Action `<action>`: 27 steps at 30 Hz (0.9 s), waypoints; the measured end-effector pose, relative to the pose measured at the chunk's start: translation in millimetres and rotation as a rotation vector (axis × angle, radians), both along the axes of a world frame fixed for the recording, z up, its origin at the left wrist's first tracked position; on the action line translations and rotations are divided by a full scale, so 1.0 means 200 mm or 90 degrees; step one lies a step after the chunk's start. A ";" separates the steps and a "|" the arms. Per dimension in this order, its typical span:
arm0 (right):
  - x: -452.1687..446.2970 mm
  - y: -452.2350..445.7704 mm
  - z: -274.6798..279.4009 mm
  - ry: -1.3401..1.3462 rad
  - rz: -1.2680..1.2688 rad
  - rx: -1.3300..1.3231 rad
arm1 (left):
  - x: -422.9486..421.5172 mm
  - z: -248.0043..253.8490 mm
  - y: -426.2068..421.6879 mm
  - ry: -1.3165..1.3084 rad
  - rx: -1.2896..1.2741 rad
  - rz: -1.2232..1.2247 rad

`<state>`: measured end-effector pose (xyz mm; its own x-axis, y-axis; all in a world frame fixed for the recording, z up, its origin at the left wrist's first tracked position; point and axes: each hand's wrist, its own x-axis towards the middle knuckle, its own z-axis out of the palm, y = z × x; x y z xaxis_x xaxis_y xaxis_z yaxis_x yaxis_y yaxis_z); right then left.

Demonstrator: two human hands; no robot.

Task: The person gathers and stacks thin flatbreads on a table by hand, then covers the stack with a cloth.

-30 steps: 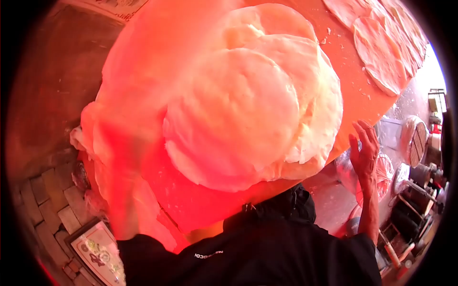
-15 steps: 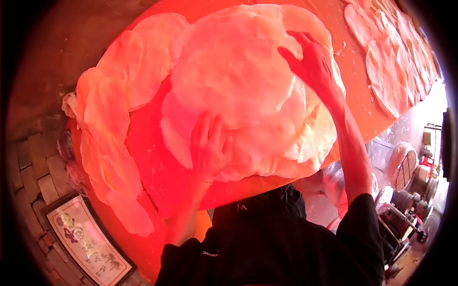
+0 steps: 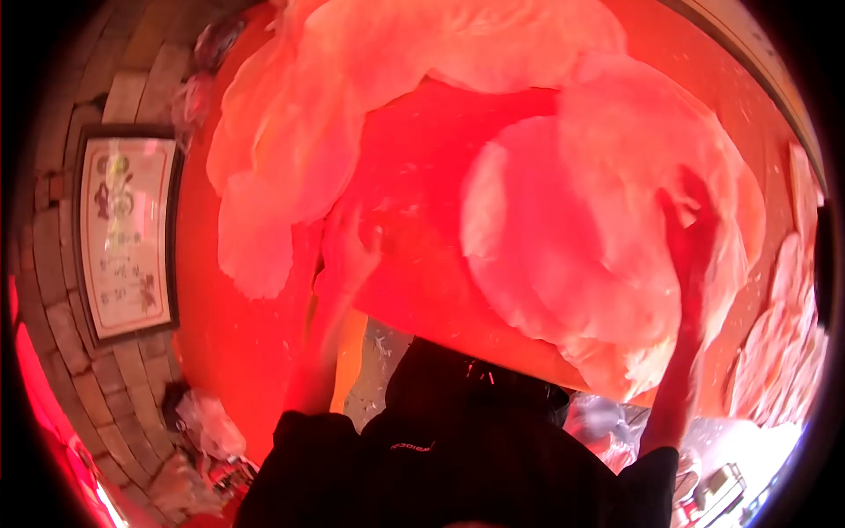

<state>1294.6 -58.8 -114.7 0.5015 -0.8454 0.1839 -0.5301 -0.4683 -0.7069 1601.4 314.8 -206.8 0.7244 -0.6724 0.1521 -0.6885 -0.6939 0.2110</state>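
Large, thin, round sheets that look like dough lie on a red-orange tabletop [image 3: 422, 176]. On the right is a layered pile of sheets [image 3: 616, 290]. My right hand [image 3: 691, 216] is over the pile's right part, blurred, with a gap between thumb and fingers; whether it touches the top sheet I cannot tell. My left hand [image 3: 352, 246] is low over the tabletop, just right of the overlapping sheets on the left [image 3: 282, 176]. Motion smears its fingers, and nothing shows in it.
More overlapping sheets [image 3: 458, 44] run across the far side. Further thin pieces [image 3: 779, 343] lie at the right edge. A framed panel with writing [image 3: 129, 238] leans by a brick surface [image 3: 53, 255] on the left. Plastic bags [image 3: 211, 427] are at lower left.
The view has swung, so the pile now appears further right and the framed panel higher. My left hand has left the pile for the tabletop. My right hand stays over the pile.
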 end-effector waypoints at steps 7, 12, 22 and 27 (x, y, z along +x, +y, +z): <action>1.07 0.76 -0.25 -0.159 0.295 0.670 | 0.59 -0.12 0.51 -0.037 -0.049 0.128; 1.84 1.01 -0.65 -0.294 0.280 0.615 | 0.94 -0.16 0.54 -0.075 0.010 0.161; 2.26 1.14 -0.56 -0.061 0.177 0.360 | 1.31 -0.22 0.08 -0.077 -0.157 -0.010; 1.96 1.25 -0.34 -0.154 0.131 0.419 | 1.40 -0.12 0.10 -0.100 -0.063 -0.102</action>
<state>1686.3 190.9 -181.8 0.6716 -0.7122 -0.2044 -0.2703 0.0214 -0.9625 1880.6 333.8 -230.3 0.5718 -0.7530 0.3255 -0.8178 -0.5544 0.1542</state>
